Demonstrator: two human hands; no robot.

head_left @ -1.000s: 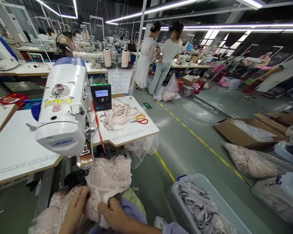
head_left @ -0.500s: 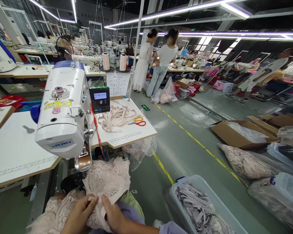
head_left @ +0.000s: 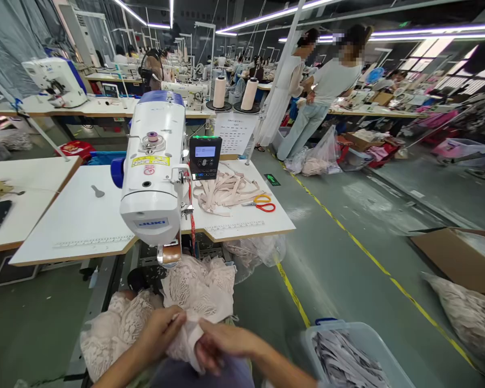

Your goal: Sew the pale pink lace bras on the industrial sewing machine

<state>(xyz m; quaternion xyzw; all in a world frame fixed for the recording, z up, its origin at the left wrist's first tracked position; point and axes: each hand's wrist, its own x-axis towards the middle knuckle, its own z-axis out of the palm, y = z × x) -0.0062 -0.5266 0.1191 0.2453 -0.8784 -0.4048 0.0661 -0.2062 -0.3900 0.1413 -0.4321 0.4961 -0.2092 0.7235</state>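
A pale beige lace bra (head_left: 200,285) hangs over my lap, its upper end bunched below the arm of the white sewing machine (head_left: 153,167). My left hand (head_left: 164,330) pinches the edge of the bra between thumb and fingers. Close by on the right, my right hand (head_left: 226,342) grips the band of the same piece, its fingers curled underneath and partly hidden. More beige lace (head_left: 119,328) lies to the left of my left forearm; I cannot tell whether it is joined to the held piece.
On the machine table (head_left: 246,229) lie beige straps (head_left: 222,188) and red-and-orange scissors (head_left: 262,202). A control panel (head_left: 205,157) stands beside the machine. Bottom right is a plastic bin (head_left: 372,337) of grey strips. Two people (head_left: 335,81) stand beyond the table. An open carton (head_left: 448,253) is at the right.
My view has turned left, so the machine and table sit further right in the picture. My right hand has shifted its fingers along the band; both hands keep hold of the bra.
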